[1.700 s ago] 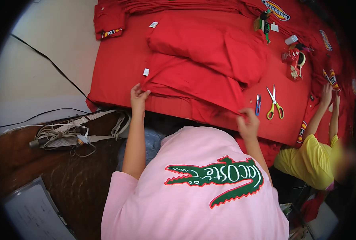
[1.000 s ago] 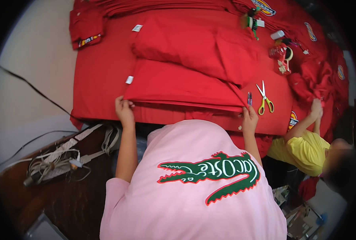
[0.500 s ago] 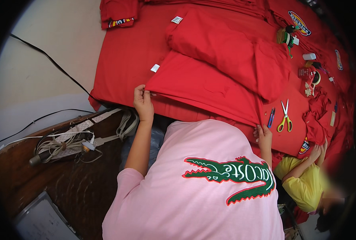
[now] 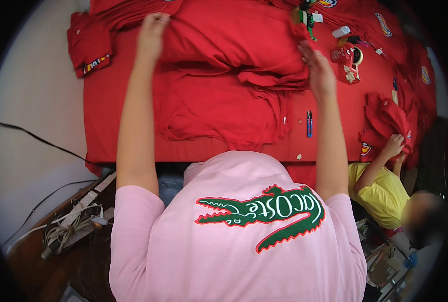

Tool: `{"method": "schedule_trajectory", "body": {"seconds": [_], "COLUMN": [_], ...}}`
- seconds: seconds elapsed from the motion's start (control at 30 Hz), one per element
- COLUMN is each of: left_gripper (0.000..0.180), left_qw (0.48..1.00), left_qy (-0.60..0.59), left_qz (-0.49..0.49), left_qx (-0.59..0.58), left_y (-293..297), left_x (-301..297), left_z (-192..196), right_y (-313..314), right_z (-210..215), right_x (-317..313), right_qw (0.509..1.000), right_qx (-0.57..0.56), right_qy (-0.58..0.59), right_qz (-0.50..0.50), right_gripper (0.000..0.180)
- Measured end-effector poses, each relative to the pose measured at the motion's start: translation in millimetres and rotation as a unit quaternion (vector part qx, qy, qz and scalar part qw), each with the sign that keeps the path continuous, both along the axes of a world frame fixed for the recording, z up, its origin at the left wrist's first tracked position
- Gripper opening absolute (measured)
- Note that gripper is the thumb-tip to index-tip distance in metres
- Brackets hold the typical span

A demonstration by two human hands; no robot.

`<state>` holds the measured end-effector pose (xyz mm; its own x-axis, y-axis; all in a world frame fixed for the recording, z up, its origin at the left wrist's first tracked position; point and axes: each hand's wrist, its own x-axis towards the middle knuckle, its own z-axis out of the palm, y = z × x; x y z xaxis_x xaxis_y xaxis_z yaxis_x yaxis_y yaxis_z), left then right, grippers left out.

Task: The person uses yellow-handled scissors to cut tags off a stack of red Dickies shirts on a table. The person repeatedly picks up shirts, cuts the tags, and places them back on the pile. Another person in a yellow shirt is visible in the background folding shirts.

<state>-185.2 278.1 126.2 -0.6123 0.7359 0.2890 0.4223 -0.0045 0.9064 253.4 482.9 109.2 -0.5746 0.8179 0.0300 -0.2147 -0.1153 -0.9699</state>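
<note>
Small white tags (image 4: 285, 120) hang from the red cloth near the middle of the counter (image 4: 108, 126). Oval patches, blue-rimmed with yellow and red (image 4: 383, 21), lie on red pieces at the far right. A striped multicoloured label (image 4: 96, 63) sits far left, possibly woven.

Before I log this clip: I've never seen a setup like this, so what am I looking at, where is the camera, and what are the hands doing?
There is no machine here. A person wears a wide fisheye camera on the head, looking down, so you see the pink shirt and both bare arms reaching forward. Straight edges bend near the rim.

The table is covered in red cloth. The left hand and the right hand are both on a bunched red garment; whether the fingers are closed on it, I cannot tell. A flatter red garment lies nearer the body, and a small blue tool sits to its right. At the right edge, another person in yellow handles red cloth.
</note>
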Motion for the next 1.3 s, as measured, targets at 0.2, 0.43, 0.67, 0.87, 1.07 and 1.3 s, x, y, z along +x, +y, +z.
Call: {"method": "schedule_trajectory", "body": {"seconds": [0.2,0.43,0.67,0.87,1.07,1.3], "left_gripper": [0.072,0.036,0.054,0.072,0.063,0.044], "left_qw": [0.9,0.986,0.909,0.868,0.722,0.768], "left_qy": [0.341,-0.156,-0.371,-0.459,-0.68,-0.613], "left_qz": [0.03,0.055,0.169,0.042,-0.122,-0.172], "left_qx": [-0.271,0.011,-0.088,-0.187,-0.034,0.066], "left_y": [17.5,-82.7,-160.1,-123.1,-115.5,-131.6], "left_x": [21.9,16.1,92.3,92.2,128.0,102.8], "left_z": [-107.7,-66.7,-99.9,-79.5,-105.1,15.3], "right_y": [-21.9,-85.0,-166.4,-147.6,-135.5,-144.0], "right_z": [-59.3,-49.9,-110.1,-65.1,-41.4,82.5], "right_x": [-38.2,15.7,63.5,7.8,-4.1,16.1], "right_qw": [0.865,0.929,0.952,0.938,0.907,0.926], "right_qx": [0.365,0.218,-0.062,-0.068,-0.377,-0.359], "right_qy": [-0.345,-0.178,-0.211,-0.315,-0.163,-0.002], "right_qz": [-0.016,-0.239,-0.214,-0.127,0.092,0.12], "right_gripper": [0.051,0.057,0.061,0.075,0.045,0.045]}}
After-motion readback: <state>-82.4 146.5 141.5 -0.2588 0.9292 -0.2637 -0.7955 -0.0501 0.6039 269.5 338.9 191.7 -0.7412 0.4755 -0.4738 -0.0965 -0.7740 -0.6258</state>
